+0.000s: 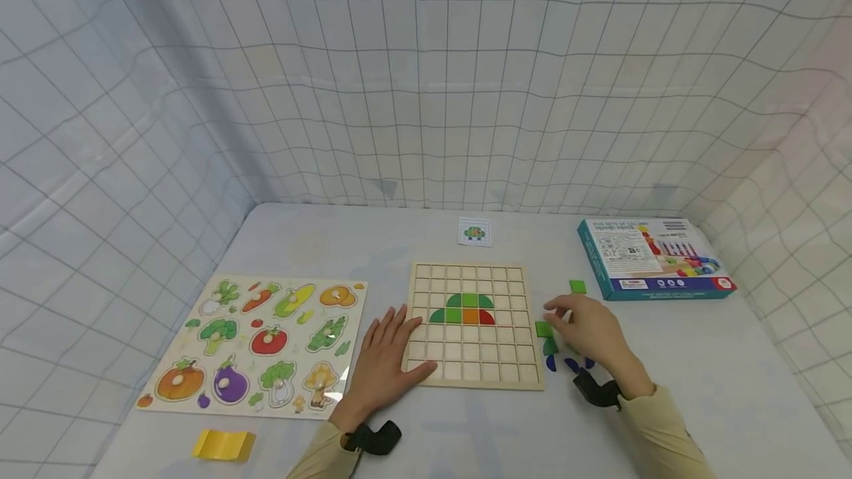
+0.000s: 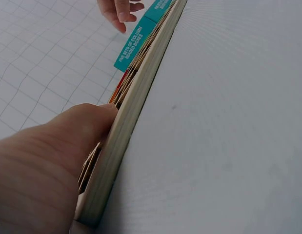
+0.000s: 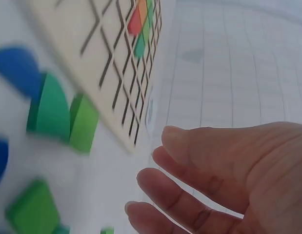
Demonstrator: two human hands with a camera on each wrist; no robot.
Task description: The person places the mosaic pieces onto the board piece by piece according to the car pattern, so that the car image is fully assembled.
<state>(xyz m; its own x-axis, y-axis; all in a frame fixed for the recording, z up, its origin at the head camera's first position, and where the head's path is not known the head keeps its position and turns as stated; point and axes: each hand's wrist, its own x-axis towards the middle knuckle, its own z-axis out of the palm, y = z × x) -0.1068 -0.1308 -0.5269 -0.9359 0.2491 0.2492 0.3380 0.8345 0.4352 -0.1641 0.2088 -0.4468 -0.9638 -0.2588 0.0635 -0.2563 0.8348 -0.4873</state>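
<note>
Spread left grip (image 1: 384, 361) at left edge of wooden grid board (image 1: 470, 355); held right grip (image 1: 587, 324), relaxed and empty, nearer light-green square tile (image 1: 543, 330) just right of board.

Left grip (image 1: 386, 357): palm down, fingers extended, thumb spread
Right grip (image 1: 589, 325): fingers loosely bent
Left wrist (image 1: 348, 414): behind left grip
Right wrist (image 1: 636, 378): behind right grip

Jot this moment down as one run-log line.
left hand: touching grid board; right hand: empty, near green pieces; card: beyond board
</note>
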